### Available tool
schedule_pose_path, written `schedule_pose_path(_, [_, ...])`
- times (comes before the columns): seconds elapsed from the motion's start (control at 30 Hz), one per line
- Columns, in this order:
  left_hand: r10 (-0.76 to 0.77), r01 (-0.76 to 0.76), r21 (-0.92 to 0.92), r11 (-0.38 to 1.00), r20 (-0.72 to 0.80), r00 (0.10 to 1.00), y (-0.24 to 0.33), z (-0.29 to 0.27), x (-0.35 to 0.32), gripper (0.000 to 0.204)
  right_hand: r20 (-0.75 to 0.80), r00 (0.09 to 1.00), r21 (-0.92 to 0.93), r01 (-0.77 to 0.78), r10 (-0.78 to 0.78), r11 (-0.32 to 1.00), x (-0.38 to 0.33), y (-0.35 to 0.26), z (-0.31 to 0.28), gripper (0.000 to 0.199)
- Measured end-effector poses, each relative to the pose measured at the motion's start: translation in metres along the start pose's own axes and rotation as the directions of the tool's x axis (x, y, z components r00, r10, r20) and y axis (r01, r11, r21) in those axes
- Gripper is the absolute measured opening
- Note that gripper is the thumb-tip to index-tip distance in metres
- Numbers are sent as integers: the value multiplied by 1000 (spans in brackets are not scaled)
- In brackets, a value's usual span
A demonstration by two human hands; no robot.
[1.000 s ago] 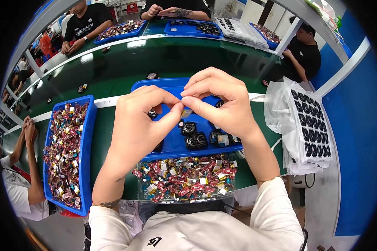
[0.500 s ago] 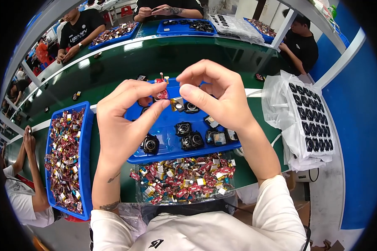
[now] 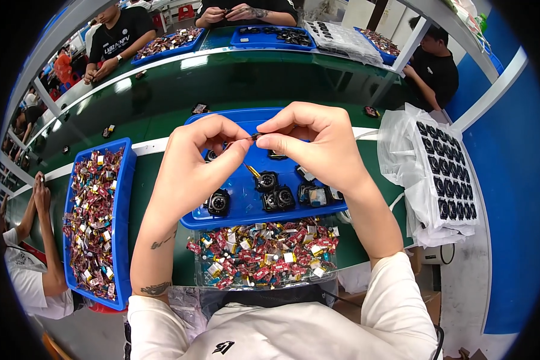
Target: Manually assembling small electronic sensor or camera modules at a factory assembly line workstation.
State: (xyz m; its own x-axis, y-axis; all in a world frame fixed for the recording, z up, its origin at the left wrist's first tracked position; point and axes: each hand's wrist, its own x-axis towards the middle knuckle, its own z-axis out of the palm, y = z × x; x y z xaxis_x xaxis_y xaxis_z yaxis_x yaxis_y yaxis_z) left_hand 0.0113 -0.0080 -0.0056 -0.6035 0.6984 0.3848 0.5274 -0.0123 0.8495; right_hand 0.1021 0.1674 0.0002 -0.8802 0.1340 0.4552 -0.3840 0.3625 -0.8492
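Observation:
Both my hands meet above the blue tray [image 3: 240,187], fingertips nearly touching. My left hand [image 3: 192,153] pinches a small red circuit board with thin leads, mostly hidden now behind the fingers. Thumb and index finger of my right hand [image 3: 321,144] close on a small dark end [image 3: 256,137] at the same spot; its exact kind cannot be made out. A narrow yellow strip [image 3: 253,171] shows just below the fingertips. Under the hands, several black watch-like cases with round faces [image 3: 278,198] lie in the tray.
Nearest me, a clear tray holds a heap of red circuit boards [image 3: 264,258]. At left stands a long blue bin [image 3: 125,210] full of similar boards. A white tray [image 3: 429,180] with rows of black cases sits at right. Co-workers sit across the green conveyor [image 3: 162,111] and at left.
My right hand has closed its gap to the left and now pinches at the left fingertips. The red circuit board, visible before, is mostly covered.

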Motion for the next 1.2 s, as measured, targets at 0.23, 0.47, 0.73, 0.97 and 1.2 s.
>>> schedule_pose_path(0.23, [-45,63,-314,947,67,997,5,-1,-4,14,164,981,337,-156,105,928,1,-1,-9,12])
schedule_pose_path(0.47, [-70,132,-394,909,167,983,0,0,2,9,326,937,462,-272,123,844,4,9,-16,19])
schedule_pose_path(0.73, [-23,83,-417,905,147,989,1,-16,0,7,213,971,288,-172,112,942,14,17,-5,13])
schedule_pose_path(0.97, [36,7,-415,910,96,995,-14,2,4,10,217,975,-773,147,39,618,1,48,18,35])
schedule_pose_path(1.2, [20,7,-316,949,83,996,-4,-2,2,14,381,887,-775,153,260,613,-9,58,28,48])
